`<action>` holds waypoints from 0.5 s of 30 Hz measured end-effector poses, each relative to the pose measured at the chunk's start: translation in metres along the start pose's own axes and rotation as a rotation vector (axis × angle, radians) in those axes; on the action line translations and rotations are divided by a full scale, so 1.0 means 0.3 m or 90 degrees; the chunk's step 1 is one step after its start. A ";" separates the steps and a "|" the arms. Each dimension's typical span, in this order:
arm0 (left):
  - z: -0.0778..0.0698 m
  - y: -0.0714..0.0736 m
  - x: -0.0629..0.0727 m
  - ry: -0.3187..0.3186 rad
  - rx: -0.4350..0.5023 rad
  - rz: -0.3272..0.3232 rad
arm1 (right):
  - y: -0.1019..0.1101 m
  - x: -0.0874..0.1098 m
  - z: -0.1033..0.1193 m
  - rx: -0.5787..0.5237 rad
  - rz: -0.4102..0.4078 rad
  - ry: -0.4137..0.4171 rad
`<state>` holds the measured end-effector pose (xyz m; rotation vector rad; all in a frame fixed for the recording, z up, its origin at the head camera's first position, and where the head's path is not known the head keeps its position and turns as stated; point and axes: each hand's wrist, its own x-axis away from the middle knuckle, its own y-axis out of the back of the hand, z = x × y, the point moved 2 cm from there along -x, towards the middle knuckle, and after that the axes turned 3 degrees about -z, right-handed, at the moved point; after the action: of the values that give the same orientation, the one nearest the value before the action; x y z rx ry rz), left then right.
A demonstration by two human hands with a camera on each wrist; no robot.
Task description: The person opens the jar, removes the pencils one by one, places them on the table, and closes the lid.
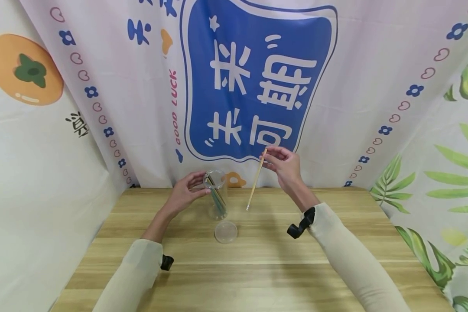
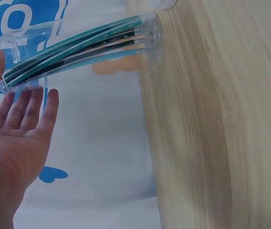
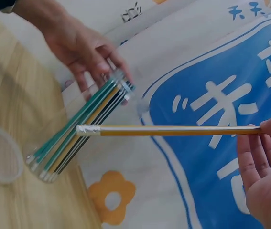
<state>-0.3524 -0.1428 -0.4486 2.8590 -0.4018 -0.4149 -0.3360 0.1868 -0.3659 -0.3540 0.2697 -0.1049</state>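
My left hand holds the clear plastic jar near its mouth, thumb on one side and fingers on the other. The jar stands on the table and holds several pencils, mostly green and dark, leaning together inside it. To its right, my right hand pinches one end of a yellow pencil between thumb and fingers. That pencil slants down in the air, its silvery end lowest, beside the jar. A round translucent lid lies flat on the table in front of the jar.
The wooden table reaches back to a hanging cloth with a large blue printed panel. Printed cloth also hangs along the right side, and pale cloth along the left. Both wrists carry black straps.
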 end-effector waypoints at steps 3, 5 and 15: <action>-0.001 -0.003 0.001 -0.002 0.001 -0.003 | 0.020 0.003 -0.023 0.026 0.007 -0.025; -0.002 -0.005 0.001 -0.007 0.005 -0.004 | 0.034 0.006 -0.038 0.042 0.011 -0.046; -0.008 -0.018 0.007 -0.021 0.005 -0.016 | 0.090 0.031 -0.123 0.075 0.031 -0.104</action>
<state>-0.3486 -0.1380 -0.4483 2.8713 -0.3755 -0.4663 -0.3359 0.1985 -0.4112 -0.2376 0.1098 -0.0425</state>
